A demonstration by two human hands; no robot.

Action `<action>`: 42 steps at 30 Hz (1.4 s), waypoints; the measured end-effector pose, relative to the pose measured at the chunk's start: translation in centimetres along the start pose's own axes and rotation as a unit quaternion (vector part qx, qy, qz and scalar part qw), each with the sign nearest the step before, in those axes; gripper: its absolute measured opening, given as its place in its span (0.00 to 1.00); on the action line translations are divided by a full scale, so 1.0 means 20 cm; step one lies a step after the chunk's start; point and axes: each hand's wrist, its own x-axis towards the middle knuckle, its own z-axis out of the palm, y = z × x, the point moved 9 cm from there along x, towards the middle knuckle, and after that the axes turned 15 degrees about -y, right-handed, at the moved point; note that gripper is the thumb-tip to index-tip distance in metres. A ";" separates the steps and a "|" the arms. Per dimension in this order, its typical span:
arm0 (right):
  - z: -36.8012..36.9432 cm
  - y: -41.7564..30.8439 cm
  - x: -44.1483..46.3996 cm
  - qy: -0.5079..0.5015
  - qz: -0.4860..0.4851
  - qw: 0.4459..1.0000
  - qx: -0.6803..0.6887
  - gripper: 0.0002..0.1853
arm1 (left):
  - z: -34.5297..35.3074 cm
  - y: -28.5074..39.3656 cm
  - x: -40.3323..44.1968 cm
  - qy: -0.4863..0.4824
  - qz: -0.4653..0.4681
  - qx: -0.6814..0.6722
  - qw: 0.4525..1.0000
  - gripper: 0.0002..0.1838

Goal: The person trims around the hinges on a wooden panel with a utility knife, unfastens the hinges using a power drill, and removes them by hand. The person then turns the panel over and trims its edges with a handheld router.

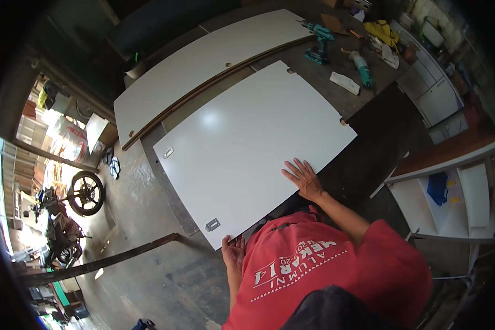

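A white panel (247,148) lies flat on the dark worktop in front of me, with two small metal plates (213,224) along its left end. Two notches are cut into its far right edge. My right hand (305,180) rests on the panel's near edge, palm down with fingers spread. At the near left corner, my left hand (234,250) grips the panel's edge with its fingers curled; part of the fingers is hidden.
Behind lies a longer white panel (214,60) with round holes. A teal drill (318,44), another teal power tool (362,69) and a white strip (345,83) sit at the far right. A white cabinet (451,198) stands on the right, a motorcycle (63,231) on the left.
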 end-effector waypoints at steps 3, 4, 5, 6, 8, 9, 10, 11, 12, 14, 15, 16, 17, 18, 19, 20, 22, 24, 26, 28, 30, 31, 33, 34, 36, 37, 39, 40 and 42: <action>0.01 0.02 -0.02 -0.033 -0.009 0.999 0.022 0.49 | 0.00 -0.01 -0.02 0.028 0.003 0.018 0.999 0.25; 0.02 0.04 -0.04 -0.025 -0.025 0.999 0.025 0.48 | -0.01 -0.01 -0.02 0.032 0.009 0.018 0.999 0.27; 0.01 0.08 -0.04 -0.014 -0.043 0.999 0.024 0.46 | 0.00 -0.01 0.00 0.032 0.020 0.017 0.999 0.29; 0.00 0.14 -0.06 -0.009 -0.043 0.999 0.028 0.46 | 0.01 -0.01 0.00 0.032 0.023 0.021 0.999 0.29; -0.06 0.33 -0.13 0.029 -0.013 0.998 0.045 0.43 | 0.07 -0.05 -0.01 0.025 0.030 0.008 0.999 0.31; -0.08 0.42 -0.15 0.032 0.000 0.998 0.045 0.42 | 0.10 -0.08 -0.02 0.034 0.033 0.007 0.999 0.29; -0.09 0.51 -0.17 0.034 0.011 0.999 0.037 0.41 | 0.13 -0.11 -0.02 0.039 0.038 0.008 0.999 0.29; -0.11 0.60 -0.18 0.036 0.020 0.999 0.029 0.42 | 0.18 -0.16 0.00 0.022 0.027 -0.006 0.999 0.28; -0.11 0.66 -0.19 0.038 0.029 0.999 0.023 0.42 | 0.21 -0.21 0.01 0.007 0.015 -0.018 1.000 0.26; -0.11 0.73 -0.20 0.047 0.017 0.999 0.010 0.42 | 0.30 -0.29 0.03 0.002 0.008 -0.028 1.000 0.23; -0.12 0.77 -0.18 0.057 0.007 0.998 -0.011 0.42 | 0.36 -0.33 0.06 -0.008 0.008 -0.040 0.999 0.23; -0.13 0.79 -0.17 0.058 -0.004 0.998 -0.009 0.42 | 0.41 -0.37 0.08 -0.017 0.010 -0.054 0.998 0.22; -0.13 0.79 -0.16 0.056 -0.002 0.998 0.006 0.43 | 0.44 -0.40 0.11 0.002 0.016 -0.077 0.997 0.24; -0.13 0.79 -0.15 0.052 -0.009 0.998 0.020 0.43 | 0.48 -0.42 0.14 0.011 0.034 -0.092 0.995 0.24; -0.15 0.78 -0.14 0.062 -0.031 0.997 0.026 0.42 | 0.53 -0.42 0.16 0.009 0.044 -0.082 0.996 0.27; -0.14 0.78 -0.14 0.067 -0.057 0.996 0.031 0.41 | 0.55 -0.41 0.15 0.013 0.057 -0.073 0.996 0.31; -0.17 0.78 -0.14 0.084 -0.076 0.993 0.037 0.40 | 0.61 -0.39 0.10 0.061 0.075 -0.079 0.992 0.38; -0.23 0.74 -0.14 0.085 -0.107 0.990 0.033 0.39 | 0.62 -0.36 0.05 0.090 0.104 -0.084 0.987 0.42; -0.34 0.72 -0.14 0.090 -0.114 0.989 0.027 0.38 | 0.72 -0.28 -0.07 0.109 0.133 -0.048 0.984 0.41; -0.55 0.70 -0.15 0.110 -0.150 0.982 0.037 0.36 | 0.87 -0.17 -0.22 0.094 0.174 -0.036 0.980 0.39; -0.80 0.68 -0.11 0.144 -0.181 0.973 0.006 0.33 | 1.04 -0.03 -0.35 0.070 0.213 -0.022 0.974 0.38; -0.94 0.67 -0.09 0.175 -0.201 0.964 -0.016 0.28 | 1.14 0.06 -0.42 0.034 0.252 -0.009 0.967 0.39; -1.19 0.64 -0.01 0.237 -0.236 0.940 -0.067 0.17 | 1.37 0.24 -0.53 -0.057 0.324 -0.001 0.944 0.38; -1.32 0.62 0.05 0.270 -0.251 0.924 -0.097 0.12 | 1.51 0.33 -0.57 -0.114 0.357 -0.006 0.927 0.36; -1.55 0.57 0.18 0.304 -0.280 0.902 -0.124 0.09 | 1.66 0.47 -0.62 -0.176 0.409 0.021 0.895 0.32; -1.65 0.55 0.25 0.317 -0.289 0.894 -0.130 0.10 | 1.69 0.54 -0.62 -0.184 0.422 0.094 0.883 0.30; -1.80 0.55 0.39 0.335 -0.314 0.873 -0.161 0.15 | 1.70 0.67 -0.57 -0.192 0.448 0.144 0.861 0.28; -1.87 0.53 0.45 0.356 -0.306 0.866 -0.172 0.18 | 1.68 0.71 -0.51 -0.180 0.443 0.168 0.862 0.27; -2.00 0.50 0.57 0.373 -0.295 0.864 -0.167 0.20 | 1.59 0.71 -0.37 -0.169 0.449 0.174 0.860 0.25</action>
